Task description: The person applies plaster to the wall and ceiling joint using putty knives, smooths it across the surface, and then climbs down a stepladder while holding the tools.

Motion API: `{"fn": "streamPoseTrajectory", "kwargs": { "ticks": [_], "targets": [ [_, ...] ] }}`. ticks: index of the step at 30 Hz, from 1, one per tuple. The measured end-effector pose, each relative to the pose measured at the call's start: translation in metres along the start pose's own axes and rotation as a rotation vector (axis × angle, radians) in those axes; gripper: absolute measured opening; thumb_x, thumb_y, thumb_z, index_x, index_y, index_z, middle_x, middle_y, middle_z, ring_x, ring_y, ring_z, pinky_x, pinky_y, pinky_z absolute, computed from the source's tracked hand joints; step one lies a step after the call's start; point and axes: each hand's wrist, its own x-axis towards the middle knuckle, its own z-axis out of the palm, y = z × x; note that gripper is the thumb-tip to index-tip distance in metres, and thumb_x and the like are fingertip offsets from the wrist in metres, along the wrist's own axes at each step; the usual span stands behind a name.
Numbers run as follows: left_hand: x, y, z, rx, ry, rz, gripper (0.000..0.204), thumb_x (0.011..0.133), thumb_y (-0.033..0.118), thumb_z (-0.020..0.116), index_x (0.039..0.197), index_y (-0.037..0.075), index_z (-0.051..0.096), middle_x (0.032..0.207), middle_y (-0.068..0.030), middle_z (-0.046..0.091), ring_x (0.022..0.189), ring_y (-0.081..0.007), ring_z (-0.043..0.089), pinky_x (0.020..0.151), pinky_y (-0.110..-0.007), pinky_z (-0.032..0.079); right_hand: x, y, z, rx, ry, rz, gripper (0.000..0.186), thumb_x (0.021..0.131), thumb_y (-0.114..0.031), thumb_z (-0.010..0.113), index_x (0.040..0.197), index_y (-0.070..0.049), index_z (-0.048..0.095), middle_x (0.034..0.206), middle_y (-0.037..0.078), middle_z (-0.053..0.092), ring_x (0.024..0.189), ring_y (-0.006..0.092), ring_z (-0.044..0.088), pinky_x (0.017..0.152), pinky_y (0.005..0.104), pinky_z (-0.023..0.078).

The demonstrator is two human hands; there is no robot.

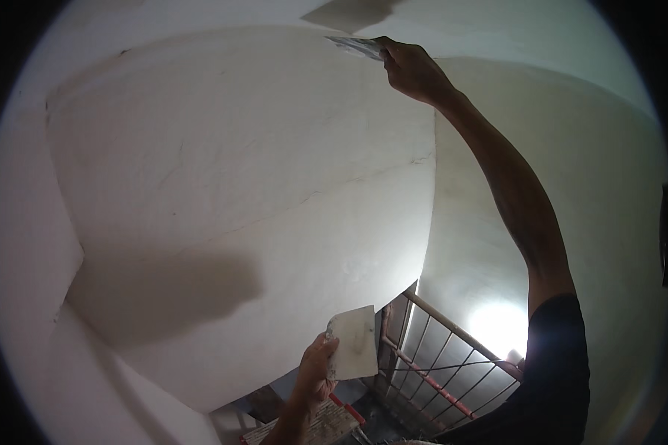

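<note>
High up, my right hand [416,72] is closed on a flat metal plastering trowel [355,47]. Its thin blade, streaked grey and white, lies close to the top of the plastered wall [260,133], just under the ceiling; whether it touches cannot be made out. Lower down, my left hand [317,368] grips the left edge of a pale rectangular plaster board [356,345], thumb on its face. The board is tilted up with a smeared, off-white surface and a darker worn edge. Fine cracks run across the wall between the two hands.
Below right, a metal railing [445,326] with reddish bars stands beside a bright lamp [499,330]. A plank platform [315,430] with a red edge shows beneath my left arm. The ceiling [223,13] and side walls close in around me.
</note>
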Motion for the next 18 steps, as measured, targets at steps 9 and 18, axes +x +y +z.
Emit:
{"fn": "streamPoseTrajectory", "kwargs": {
  "ticks": [9, 18],
  "targets": [
    [-0.008, -0.017, -0.018, 0.058, 0.203, -0.067, 0.034, 0.099, 0.010, 0.046, 0.128, -0.006, 0.042, 0.115, -0.0198, 0.059, 0.100, -0.0270, 0.066, 0.084, -0.038, 0.059, 0.037, 0.056, 0.070, -0.157, 0.243, -0.145, 0.035, 0.091, -0.002, 0.048, 0.124, -0.008, 0.056, 0.084, 0.019, 0.066, 0.076, 0.0330, 0.067, 0.070, 0.0444, 0.054],
    [0.000, -0.028, -0.032, 0.026, 0.241, -0.050, 0.034, 0.097, 0.009, 0.047, 0.128, -0.006, 0.043, 0.111, -0.0190, 0.061, 0.096, -0.0265, 0.067, 0.082, -0.038, 0.059, 0.040, 0.086, 0.099, -0.261, 0.304, -0.159, 0.044, 0.087, 0.002, 0.050, 0.129, -0.009, 0.050, 0.090, 0.020, 0.067, 0.080, 0.0347, 0.067, 0.073, 0.0453, 0.055]
  ]
}}
